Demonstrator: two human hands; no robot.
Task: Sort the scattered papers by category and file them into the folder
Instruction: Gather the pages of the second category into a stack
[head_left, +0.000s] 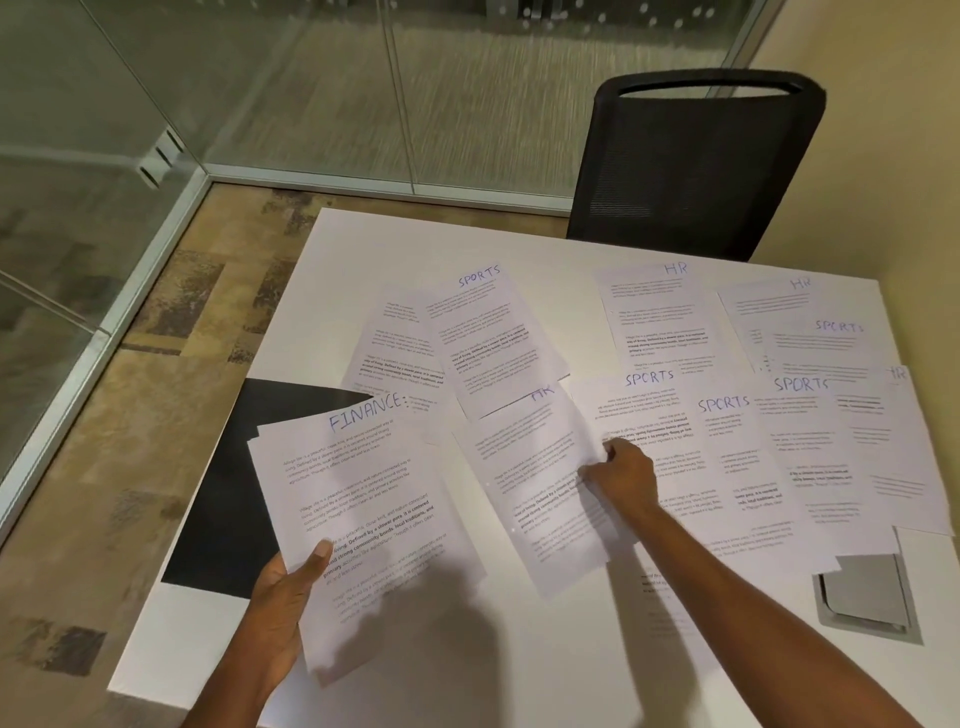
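Head view: left hand (283, 597) grips FINANCE stack (363, 519), which partly covers black folder (228, 493). Right hand (621, 475) pinches right edge of HR sheet (530, 467). Sheet lies between hands, long axis slanting away-left, right hand nearer. SPORTS sheets (727, 441) lie beyond.

Warm, fairly dim overhead light here. Soft shadows pool on the white surface (337, 244) toward its near edge. Papers (810, 332) at the far right corner are smeared with blur, text unreadable. Glass wall (311, 78) bends at the frame edges, glints dotting its top.
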